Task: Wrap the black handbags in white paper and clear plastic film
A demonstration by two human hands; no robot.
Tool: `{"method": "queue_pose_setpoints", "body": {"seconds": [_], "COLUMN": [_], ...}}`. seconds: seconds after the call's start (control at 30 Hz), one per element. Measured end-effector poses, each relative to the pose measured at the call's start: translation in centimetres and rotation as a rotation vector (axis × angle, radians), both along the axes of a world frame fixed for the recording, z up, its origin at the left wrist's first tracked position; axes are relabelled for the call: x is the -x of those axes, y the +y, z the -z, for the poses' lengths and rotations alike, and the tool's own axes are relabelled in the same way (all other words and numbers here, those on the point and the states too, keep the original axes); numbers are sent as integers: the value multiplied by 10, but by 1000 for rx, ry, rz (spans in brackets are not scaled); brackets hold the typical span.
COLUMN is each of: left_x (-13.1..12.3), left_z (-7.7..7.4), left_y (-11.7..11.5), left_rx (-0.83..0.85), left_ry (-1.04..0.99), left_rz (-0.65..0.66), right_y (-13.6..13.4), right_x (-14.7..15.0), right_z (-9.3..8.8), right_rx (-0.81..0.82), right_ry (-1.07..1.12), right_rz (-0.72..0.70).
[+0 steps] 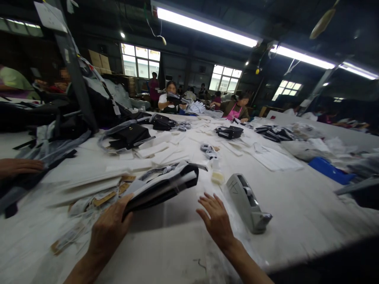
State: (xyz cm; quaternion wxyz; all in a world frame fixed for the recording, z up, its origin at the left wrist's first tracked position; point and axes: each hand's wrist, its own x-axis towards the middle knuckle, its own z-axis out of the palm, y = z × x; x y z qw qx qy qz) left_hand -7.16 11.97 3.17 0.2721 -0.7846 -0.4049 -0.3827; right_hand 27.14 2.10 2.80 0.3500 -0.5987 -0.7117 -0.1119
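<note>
My left hand [111,227] is closed on the near left end of a black handbag [166,191], its thumb in front and fingers behind. The bag is tilted up off the white table, with pale wrapping and a wrapped strap along its upper side. My right hand [216,217] is apart from the bag, fingers spread and holding nothing. Just right of that hand stands a grey tape dispenser [247,203]. A small yellowish block [217,177] lies behind the hand. Brown-and-white tags [108,197] lie beyond my left wrist.
Another person's hand [20,167] rests on dark wrapped goods at the left edge. White sheets [156,152], black bags [132,136] and tape rolls [209,150] lie farther back on the table [296,205]. A blue item [330,170] is at right. Co-workers sit beyond.
</note>
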Motion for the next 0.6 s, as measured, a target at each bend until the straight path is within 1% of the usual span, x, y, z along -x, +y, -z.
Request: {"method": "queue_pose_setpoints", "body": {"seconds": [0.07, 0.13, 0.17, 0.23, 0.3, 0.43, 0.5, 0.6], "left_x": [0, -1, -1, -2, -1, -4, -11, -29], "left_z": [1, 2, 3, 5, 6, 6, 4, 2], "left_y": [2, 2, 2, 2, 2, 0, -4, -16], "left_rx": [23, 37, 46, 60, 69, 68, 63, 55], "left_ry": [-49, -102, -129, -176, -208, -223, -204, -143], "left_rz": [-38, -67, -78, -90, -91, -59, -17, 84], "right_y": [23, 41, 46, 46, 39, 25, 27, 28], "right_x": [-4, 1, 6, 19, 37, 77, 97, 118], "right_z": [15, 25, 29, 36, 44, 54, 56, 56], "right_rx": [236, 454, 527, 599, 597, 522, 478, 414], "right_ry": [-97, -137, -142, -133, -108, -39, -13, 7], "right_rz": [109, 173, 183, 170, 116, 6, -19, -28]}}
